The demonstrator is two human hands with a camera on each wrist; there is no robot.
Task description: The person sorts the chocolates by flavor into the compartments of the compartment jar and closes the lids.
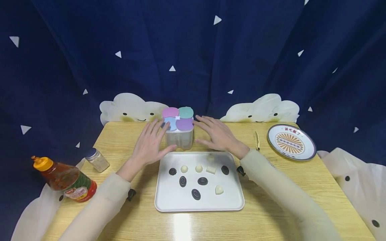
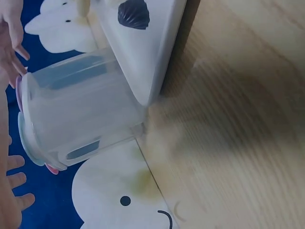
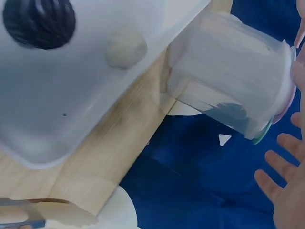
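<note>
A pale wooden table (image 1: 265, 214) stands before a dark blue star-dotted curtain (image 1: 193, 50). Nearest lies a white tray (image 1: 232, 201) of dark and white chocolates (image 1: 202, 181). Just behind it stands a clear container (image 1: 179, 138) with pastel lids, between the left hand (image 1: 149, 144) and right hand (image 1: 217, 135), both spread flat with straight fingers; the left thumb seems to touch its base.

Left hand (image 2: 10, 200) cropped by left-wrist frame edge; right hand (image 3: 286, 191) cropped likewise; clear plastic container's (image 1: 179, 137) contents indiscernible; round patterned plate's (image 1: 291, 142) lettering illegible
</note>
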